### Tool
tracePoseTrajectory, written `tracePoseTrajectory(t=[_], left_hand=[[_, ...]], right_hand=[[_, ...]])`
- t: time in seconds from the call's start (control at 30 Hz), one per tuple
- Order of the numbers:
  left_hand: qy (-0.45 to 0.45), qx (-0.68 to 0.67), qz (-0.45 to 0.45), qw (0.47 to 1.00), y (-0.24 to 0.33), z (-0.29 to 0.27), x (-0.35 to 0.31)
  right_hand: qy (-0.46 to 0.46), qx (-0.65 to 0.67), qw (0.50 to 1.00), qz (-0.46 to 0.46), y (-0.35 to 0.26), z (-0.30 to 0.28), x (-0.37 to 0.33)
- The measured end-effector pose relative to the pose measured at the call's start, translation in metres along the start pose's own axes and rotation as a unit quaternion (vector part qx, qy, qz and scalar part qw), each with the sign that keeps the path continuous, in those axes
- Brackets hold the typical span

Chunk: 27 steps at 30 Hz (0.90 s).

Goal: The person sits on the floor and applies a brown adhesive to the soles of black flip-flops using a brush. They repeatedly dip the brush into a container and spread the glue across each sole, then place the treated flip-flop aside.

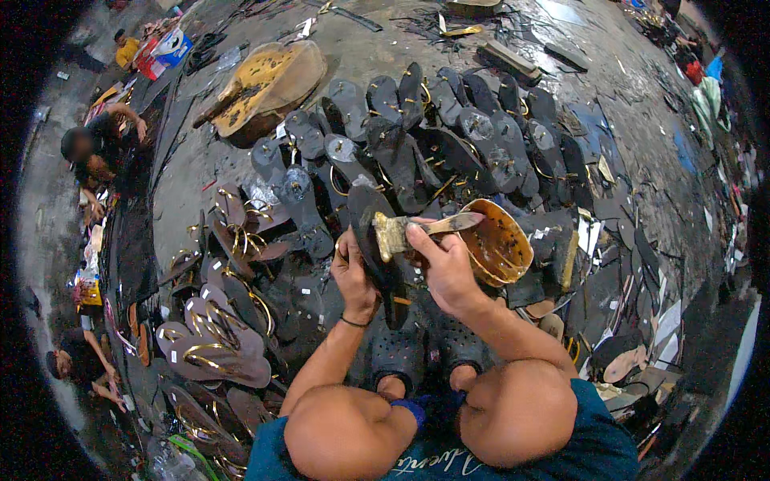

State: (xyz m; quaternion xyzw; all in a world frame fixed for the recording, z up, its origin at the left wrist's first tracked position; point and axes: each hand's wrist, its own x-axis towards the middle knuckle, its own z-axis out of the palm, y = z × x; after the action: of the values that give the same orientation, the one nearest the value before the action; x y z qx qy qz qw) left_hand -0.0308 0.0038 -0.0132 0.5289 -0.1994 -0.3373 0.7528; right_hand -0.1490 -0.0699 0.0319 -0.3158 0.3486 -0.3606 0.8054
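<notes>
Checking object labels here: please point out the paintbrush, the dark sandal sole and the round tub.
Flat paintbrush (391, 238): head view, on the bristles.
Dark sandal sole (365, 222): head view, on the broad face.
Round tub (515, 232): head view, inner wall.

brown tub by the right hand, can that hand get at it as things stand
Probably yes: the brown tub is open-topped and close to the right hand, and nothing seems to block the way. That hand is gripping a brush, though, so it isn't free to grasp the tub.
</notes>
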Motion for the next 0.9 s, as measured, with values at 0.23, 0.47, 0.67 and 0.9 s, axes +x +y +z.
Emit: tracePoseTrajectory(t=[0.23, 0.47, 0.67, 0.9], left_hand=[[-0.091, -0.232, -0.407, 0.878, 0.068, -0.021, -0.098], [-0.057, -0.206, -0.350, 0.912, 0.049, -0.043, -0.080], [-0.051, -0.219, -0.245, 0.943, 0.015, -0.036, 0.010], [-0.026, -0.212, -0.191, 0.958, 0.026, 0.012, 0.029]], right_hand=[[0.027, 0.109, 0.989, 0.093, -0.045, -0.032, 0.018], [-0.016, 0.062, 0.991, 0.115, -0.018, -0.029, 0.015], [-0.084, -0.329, 0.924, -0.176, 0.015, -0.002, 0.003], [-0.005, -0.351, 0.908, -0.228, 0.005, -0.047, 0.054]])
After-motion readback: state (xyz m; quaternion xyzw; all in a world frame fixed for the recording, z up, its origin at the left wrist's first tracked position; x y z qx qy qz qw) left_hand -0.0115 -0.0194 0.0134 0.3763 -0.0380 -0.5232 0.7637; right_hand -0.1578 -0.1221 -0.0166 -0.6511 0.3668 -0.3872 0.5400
